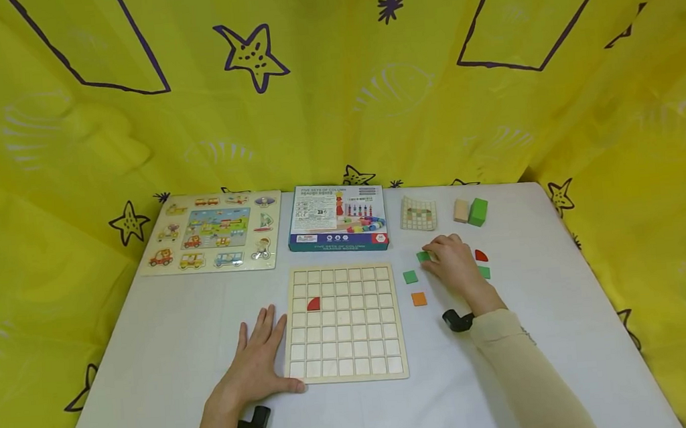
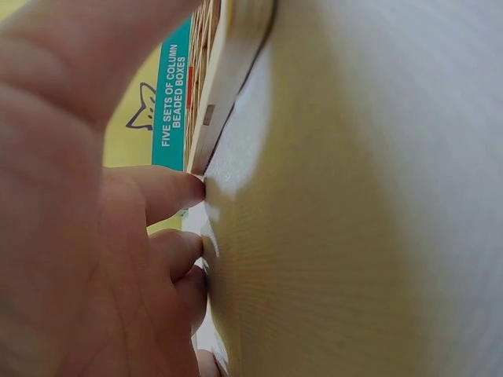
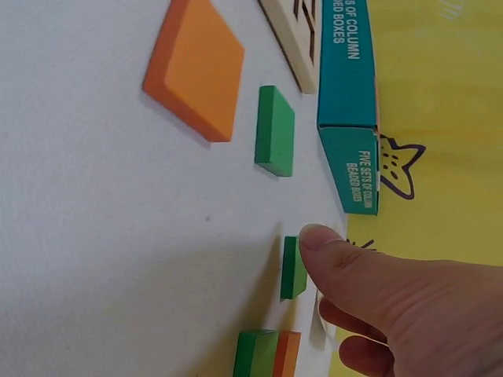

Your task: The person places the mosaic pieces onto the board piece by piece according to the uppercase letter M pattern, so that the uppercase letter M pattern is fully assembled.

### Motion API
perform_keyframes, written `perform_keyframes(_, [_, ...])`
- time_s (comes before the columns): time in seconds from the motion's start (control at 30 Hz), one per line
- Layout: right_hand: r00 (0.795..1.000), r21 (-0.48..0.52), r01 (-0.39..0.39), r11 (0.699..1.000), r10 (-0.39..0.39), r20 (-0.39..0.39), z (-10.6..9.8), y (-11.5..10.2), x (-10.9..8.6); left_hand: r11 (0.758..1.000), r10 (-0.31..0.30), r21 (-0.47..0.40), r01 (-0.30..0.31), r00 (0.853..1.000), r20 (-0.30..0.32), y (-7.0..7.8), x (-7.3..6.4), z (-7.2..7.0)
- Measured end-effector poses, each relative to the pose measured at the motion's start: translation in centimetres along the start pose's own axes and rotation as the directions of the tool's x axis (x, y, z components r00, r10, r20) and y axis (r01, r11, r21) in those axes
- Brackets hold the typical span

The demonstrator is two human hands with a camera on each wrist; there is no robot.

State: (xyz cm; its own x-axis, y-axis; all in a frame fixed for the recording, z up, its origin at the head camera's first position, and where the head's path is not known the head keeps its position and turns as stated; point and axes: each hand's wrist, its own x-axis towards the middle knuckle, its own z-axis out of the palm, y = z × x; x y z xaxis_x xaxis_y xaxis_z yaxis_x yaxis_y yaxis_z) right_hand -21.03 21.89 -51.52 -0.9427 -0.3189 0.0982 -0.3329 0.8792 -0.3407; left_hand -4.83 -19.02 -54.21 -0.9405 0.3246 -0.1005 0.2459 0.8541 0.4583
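My left hand (image 1: 256,358) lies with spread, straight fingers at the left edge of a wooden grid board (image 1: 346,379), its thumb at the lower left corner. One red quarter-circle tile (image 1: 314,304) sits in a cell of the board. To the board's right, my right hand (image 1: 457,265) pinches a small green square tile (image 1: 423,257) between thumb and fingers. In the right wrist view the thumb tip overlaps that tile's edge, low over the tabletop. Near it lie another green square tile (image 1: 410,276) and an orange square tile (image 1: 419,299).
Beyond the right hand are a red quarter-circle tile (image 1: 481,256) and a green tile (image 1: 485,272). Along the back stand a picture puzzle (image 1: 277,226), a bead toy box (image 1: 337,218), a pattern card (image 1: 418,213), a plain wooden block (image 1: 461,210) and a green block (image 1: 478,212).
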Motion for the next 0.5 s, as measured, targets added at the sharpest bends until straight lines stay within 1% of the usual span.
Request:
perform_keyframes(0.23, [1.0, -0.039, 0.023, 0.999, -0.023, 0.006, 0.11, 0.32, 0.35, 1.0, -0.002, -0.006, 0.002, 1.0, 0.008, 0.03, 0.19, -0.1])
perform_keyframes(0.5, [0.998, -0.049, 0.027, 0.998, -0.025, 0.051, 0.11, 0.39, 0.31, 1.0, -0.014, 0.009, 0.014, 0.999, 0.031, 0.18, 0.12, -0.16])
